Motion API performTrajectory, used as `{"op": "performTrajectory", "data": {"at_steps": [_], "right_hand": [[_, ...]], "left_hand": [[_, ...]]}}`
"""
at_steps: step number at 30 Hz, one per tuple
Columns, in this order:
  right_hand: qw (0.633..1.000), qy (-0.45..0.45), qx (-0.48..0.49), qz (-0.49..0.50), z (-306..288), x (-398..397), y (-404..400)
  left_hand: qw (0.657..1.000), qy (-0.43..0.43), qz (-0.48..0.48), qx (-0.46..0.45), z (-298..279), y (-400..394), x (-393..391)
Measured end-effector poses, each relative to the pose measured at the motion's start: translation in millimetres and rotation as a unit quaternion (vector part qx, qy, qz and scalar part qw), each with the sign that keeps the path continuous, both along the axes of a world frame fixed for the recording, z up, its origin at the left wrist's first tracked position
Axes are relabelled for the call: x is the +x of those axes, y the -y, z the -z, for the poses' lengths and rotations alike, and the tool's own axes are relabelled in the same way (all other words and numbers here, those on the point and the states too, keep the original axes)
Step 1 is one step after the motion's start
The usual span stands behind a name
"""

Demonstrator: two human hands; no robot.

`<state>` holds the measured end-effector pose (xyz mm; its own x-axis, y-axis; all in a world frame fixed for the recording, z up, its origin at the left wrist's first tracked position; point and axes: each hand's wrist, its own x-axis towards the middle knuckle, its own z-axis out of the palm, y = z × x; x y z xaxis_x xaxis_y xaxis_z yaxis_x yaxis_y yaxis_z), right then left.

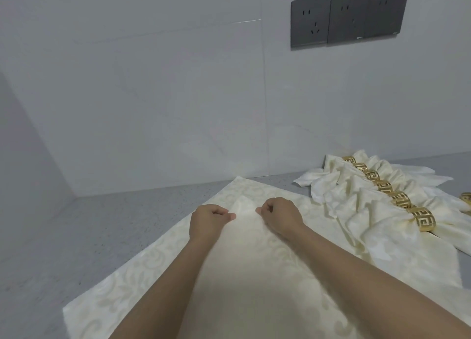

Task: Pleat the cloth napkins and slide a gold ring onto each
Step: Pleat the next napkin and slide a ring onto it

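So here's where I'm at with the napkins. There's a row of finished napkins [377, 203] piled toward the right edge of the surface [107, 226], up near the back wall, each one pleated and cinched with a gold ring [423, 220]. I count roughly six rings in that line, and there's a sliver of another gold ring [467, 198] poking in at the far right, though I can't tell if that one's on a napkin or loose.

The one I'm working now is the flat napkin [142, 272], spread out across the middle of the surface with a corner pointing to the back wall. My left hand [207, 220] and right hand [279, 217] are both on it, close together, each grip curled and pinching the cloth on either side of a raised fold [243, 207] near the far corner. Looks to me like the very first pleat, so this napkin is barely started.

Still left, as far as I can judge: the rest of the accordion folds on this one, then a ring over it. No spare unfolded napkins in view.
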<state>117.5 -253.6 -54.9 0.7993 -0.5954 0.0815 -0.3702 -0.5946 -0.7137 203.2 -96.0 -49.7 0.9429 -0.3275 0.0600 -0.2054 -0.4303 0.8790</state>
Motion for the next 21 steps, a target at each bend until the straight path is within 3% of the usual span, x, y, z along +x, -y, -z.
{"op": "performTrajectory", "data": {"at_steps": [7,12,15,21], "right_hand": [[0.998,0.047,-0.029,-0.007,10.4,-0.8,2.4],[0.988,0.107,0.107,-0.04,6.0,-5.9,8.9],[0.967,0.108,0.205,-0.107,-2.1,-18.6,13.7],[0.971,0.047,0.118,-0.202,-7.0,-32.9,31.6]], "left_hand": [[0.999,0.043,-0.007,0.018,8.9,1.2,1.4],[0.998,0.014,0.05,-0.043,6.8,-5.0,6.0],[0.991,-0.019,0.119,-0.063,1.3,-16.7,7.2],[0.978,0.001,0.21,0.0,-1.6,-30.3,8.2]]}}
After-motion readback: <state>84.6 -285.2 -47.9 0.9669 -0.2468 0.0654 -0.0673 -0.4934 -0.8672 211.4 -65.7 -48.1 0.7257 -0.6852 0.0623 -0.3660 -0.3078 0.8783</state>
